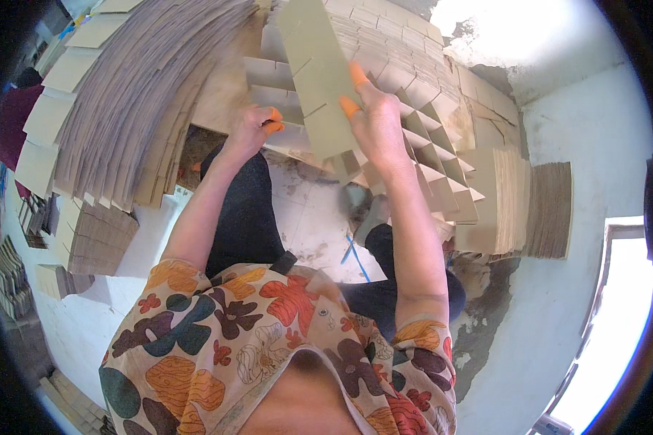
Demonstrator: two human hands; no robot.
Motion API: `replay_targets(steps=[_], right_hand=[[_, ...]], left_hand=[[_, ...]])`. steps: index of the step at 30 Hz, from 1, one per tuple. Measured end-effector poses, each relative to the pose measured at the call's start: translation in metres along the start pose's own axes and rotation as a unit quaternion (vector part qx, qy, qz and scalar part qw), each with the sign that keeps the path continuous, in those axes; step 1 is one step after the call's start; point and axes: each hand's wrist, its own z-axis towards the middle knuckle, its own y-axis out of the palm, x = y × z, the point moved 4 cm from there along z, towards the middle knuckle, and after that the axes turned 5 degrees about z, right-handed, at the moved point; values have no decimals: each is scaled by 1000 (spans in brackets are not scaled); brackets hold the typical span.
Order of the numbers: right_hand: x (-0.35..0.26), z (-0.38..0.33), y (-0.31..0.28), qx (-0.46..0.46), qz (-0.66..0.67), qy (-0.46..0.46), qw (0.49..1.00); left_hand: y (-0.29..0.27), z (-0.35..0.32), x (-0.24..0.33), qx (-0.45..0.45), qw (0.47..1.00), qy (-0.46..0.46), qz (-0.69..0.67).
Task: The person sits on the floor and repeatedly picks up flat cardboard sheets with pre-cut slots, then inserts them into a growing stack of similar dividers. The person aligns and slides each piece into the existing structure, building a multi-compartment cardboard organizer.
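Observation:
My right hand point(376, 119), with orange finger covers, grips a long slotted cardboard strip point(319, 65) that stands tilted above a cardboard grid divider point(421, 148). My left hand point(252, 129), also with orange fingertips, holds the near edge of the grid's cross strips point(272, 98) below the slotted strip. The divider's cells spread toward the right, over my lap.
A large fanned stack of flat cardboard strips point(130, 94) lies at the left. Smaller piles of cardboard point(98, 235) sit at lower left and another stack point(548, 210) at the right. A person in dark red point(11, 123) is at the far left edge. White floor lies below.

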Motion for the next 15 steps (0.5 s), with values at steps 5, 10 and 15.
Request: replay_targets(steps=[5,10,15], right_hand=[[2,8,18,-53,-1,36,998],[3,11,29,-36,-40,-3,999],[-3,19,28,-21,-15,-9,1000]], left_hand=[[3,1,-5,-8,999,-14,44],[8,2,-9,-19,999,-25,41],[5,1,-6,-8,999,-10,46]])
